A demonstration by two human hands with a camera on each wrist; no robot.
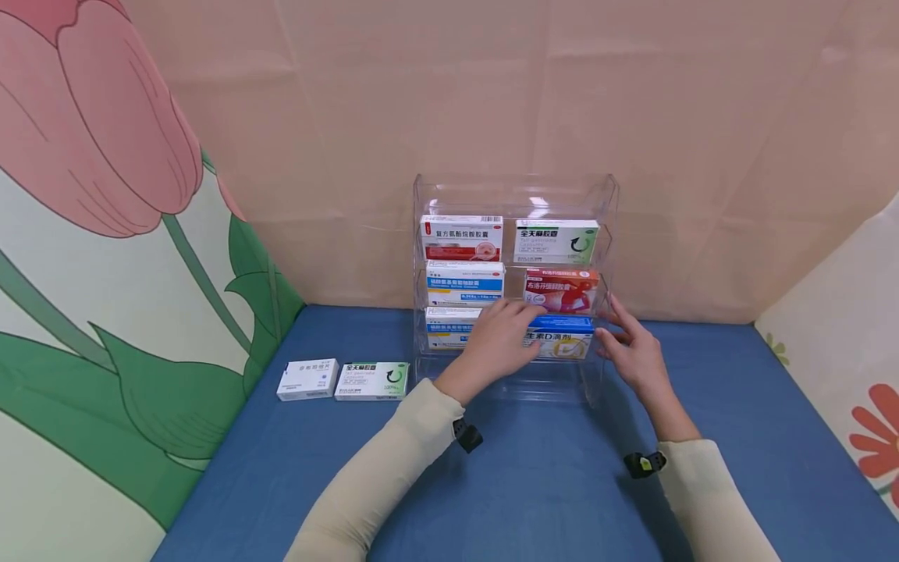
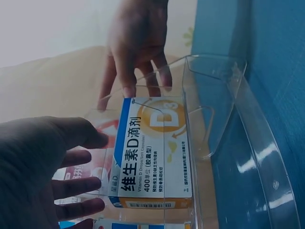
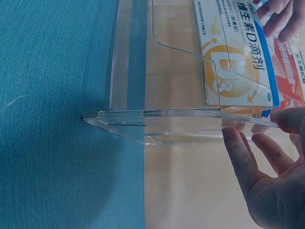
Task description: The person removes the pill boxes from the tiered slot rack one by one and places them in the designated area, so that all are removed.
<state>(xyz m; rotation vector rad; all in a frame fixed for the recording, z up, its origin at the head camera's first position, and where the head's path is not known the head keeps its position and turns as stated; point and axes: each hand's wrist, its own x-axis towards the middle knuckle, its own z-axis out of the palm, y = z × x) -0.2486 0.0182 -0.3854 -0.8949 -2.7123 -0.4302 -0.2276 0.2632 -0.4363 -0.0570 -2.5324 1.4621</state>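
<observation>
A clear acrylic rack stands upright with boxes on three tiers. In its bottom tier, at the right, sits a vitamin D drops box, white with a blue edge and an orange D3 mark. My left hand hovers in front of this box, fingers spread, with nothing held. Its thumb is close to the box's upper edge. On the rack's right side, my right hand touches the side wall with extended fingers. The right thumb is near the box's upper right corner. A blue and white box beside it is partly covered by my left hand.
Higher up are a red box, a blue-white box, a red-white box and a green-white box. Left of the rack, a white box and another green-white box lie on the blue table.
</observation>
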